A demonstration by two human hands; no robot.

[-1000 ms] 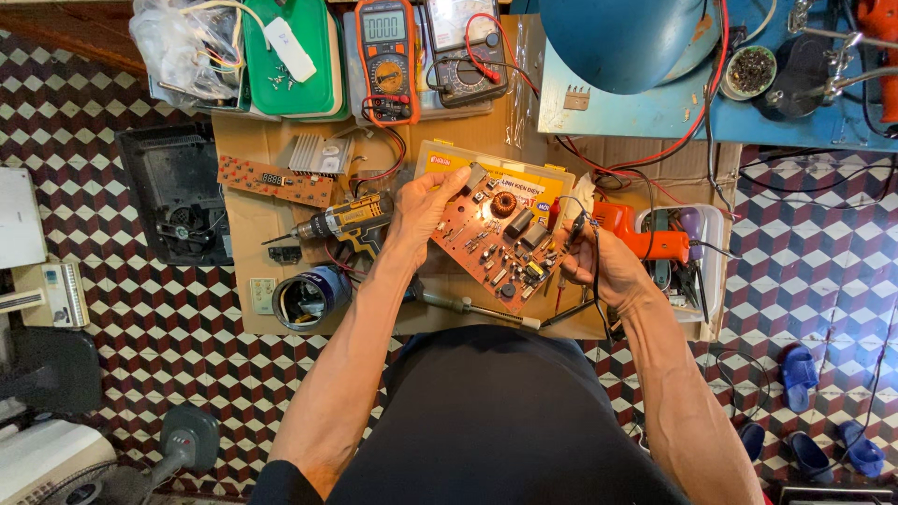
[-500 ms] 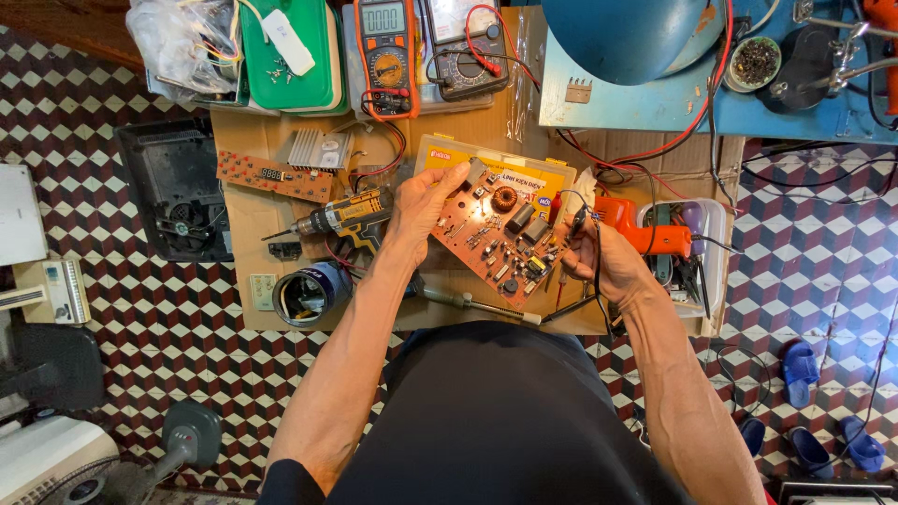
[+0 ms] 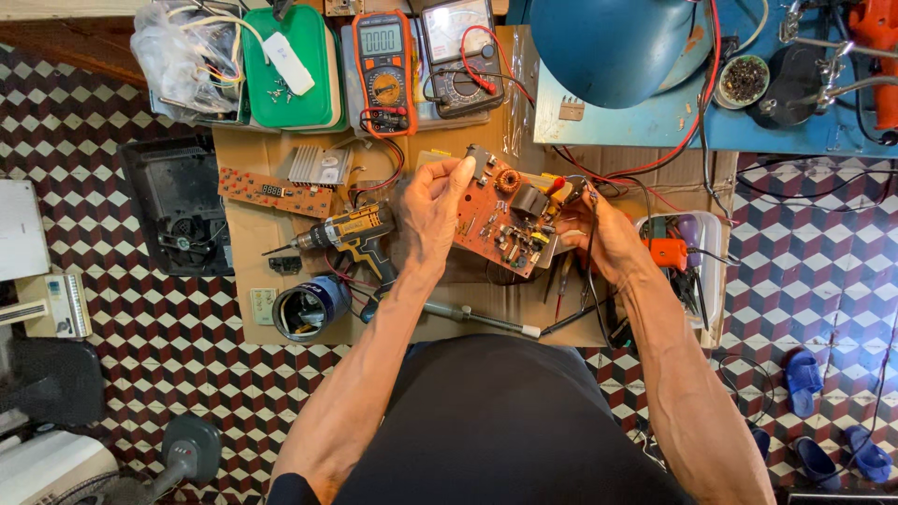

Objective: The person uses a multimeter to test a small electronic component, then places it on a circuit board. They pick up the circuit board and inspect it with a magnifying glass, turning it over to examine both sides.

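Left hand [image 3: 432,210] grips red circuit board [image 3: 505,224] at its left edge, lifted above tabletop [image 3: 561,323] centre. Right hand [image 3: 603,234] closed on black probe lead [image 3: 587,271] at board's right edge. Cordless drill [image 3: 348,234] lies left of hands.

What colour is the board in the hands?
Orange-red, the circuit board, clearest in the head view.

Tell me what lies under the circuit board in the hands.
Under the circuit board shows brown cardboard sheet and, at its lower right edge, thin tools. Whatever lies directly beneath is covered by the board.
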